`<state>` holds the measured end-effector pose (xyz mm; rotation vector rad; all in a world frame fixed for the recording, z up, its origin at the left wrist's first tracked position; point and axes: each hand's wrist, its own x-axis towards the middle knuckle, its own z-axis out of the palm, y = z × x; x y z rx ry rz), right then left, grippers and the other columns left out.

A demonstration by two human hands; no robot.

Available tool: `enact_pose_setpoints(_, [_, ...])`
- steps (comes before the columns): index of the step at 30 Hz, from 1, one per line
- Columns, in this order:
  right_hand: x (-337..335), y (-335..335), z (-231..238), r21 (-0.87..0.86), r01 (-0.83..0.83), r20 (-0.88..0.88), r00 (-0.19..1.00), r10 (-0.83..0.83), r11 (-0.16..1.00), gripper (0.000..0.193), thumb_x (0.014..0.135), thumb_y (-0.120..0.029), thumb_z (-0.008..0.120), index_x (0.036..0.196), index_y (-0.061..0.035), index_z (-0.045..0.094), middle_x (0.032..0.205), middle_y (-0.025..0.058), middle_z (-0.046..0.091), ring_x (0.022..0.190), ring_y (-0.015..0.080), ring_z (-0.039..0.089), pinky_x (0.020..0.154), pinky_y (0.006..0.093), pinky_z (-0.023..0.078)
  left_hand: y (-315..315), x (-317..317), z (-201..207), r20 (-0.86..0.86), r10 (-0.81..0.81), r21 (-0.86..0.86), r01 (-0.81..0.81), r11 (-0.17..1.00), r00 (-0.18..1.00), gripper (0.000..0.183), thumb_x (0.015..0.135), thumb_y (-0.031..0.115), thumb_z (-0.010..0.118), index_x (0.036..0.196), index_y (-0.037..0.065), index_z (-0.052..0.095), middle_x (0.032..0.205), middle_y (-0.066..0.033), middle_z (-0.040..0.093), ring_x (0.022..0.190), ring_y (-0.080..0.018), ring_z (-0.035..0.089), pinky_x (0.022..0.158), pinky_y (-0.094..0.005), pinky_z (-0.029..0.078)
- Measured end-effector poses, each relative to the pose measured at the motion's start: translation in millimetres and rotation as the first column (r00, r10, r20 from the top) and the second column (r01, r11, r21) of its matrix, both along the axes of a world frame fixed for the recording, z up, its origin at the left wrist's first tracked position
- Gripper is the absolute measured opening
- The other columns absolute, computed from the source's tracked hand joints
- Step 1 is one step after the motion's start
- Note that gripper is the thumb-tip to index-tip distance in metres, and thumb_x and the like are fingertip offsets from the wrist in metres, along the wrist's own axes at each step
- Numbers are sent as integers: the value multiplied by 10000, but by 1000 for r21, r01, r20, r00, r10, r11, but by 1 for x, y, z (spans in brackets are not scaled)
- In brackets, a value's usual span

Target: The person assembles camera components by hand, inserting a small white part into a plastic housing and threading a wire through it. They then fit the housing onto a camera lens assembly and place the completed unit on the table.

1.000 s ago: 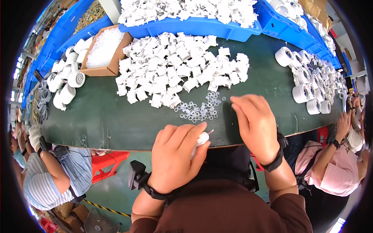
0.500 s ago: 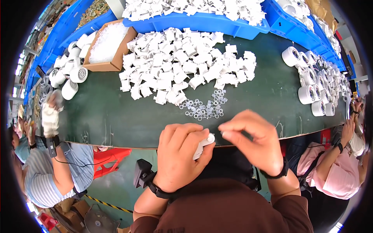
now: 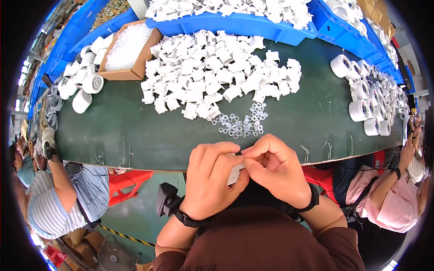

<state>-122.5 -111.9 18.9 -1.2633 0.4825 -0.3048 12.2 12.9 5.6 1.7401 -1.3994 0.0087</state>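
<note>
My left hand [image 3: 212, 183] is closed around a small white plastic part [image 3: 235, 174] just off the table's near edge. Only a piece of that part shows between the fingers. Against its upper end, the thumb and forefinger of my right hand [image 3: 279, 174] are pinched together, and the two hands meet there. Whatever the right fingertips grip is hidden. Beyond the hands lies a scatter of small translucent rings [image 3: 244, 125]. Behind them spreads a wide heap of white plastic parts [image 3: 212, 74].
A long blue bin [image 3: 235, 27] of white parts stands behind the heap. At left are a cardboard box [image 3: 121, 73] of translucent pieces and white round housings [image 3: 92, 84]. More white round units [image 3: 359, 110] stand at right. Co-workers sit on both sides; a red stool [image 3: 129, 185] is at left.
My right hand has moved left, from apart to touching the part's upper end. The left hand keeps its hold. The left co-worker's gloved hand has moved down and left.
</note>
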Motion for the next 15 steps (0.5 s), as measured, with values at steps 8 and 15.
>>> enact_pose_setpoints(8, [1, -2, 9, 143, 26, -9, 1000, -25, 989, 142, 998, 20, 627, 1138, 28, 652, 1158, 98, 682, 1054, 131, 640, 898, 287, 531, 2, -2, -9, 45, 39, -117, -34, 993, 998, 423, 689, 1, 836, 1034, 112, 620, 1035, -67, 657, 902, -293, 595, 743, -378, 486])
enact_pose_setpoints(15, [1, -1, 5, 75, 44, -37, 998, -42, 996, 130, 1013, -1, 616, 1126, 26, 674, 1089, 61, 692, 999, 105, 642, 863, 259, 526, 1, 3, -3, -18, -3, -71, 1, 997, 1000, 375, 679, 7, 839, 986, 110, 652, 1029, -61, 677, 912, -303, 611, 775, -398, 501])
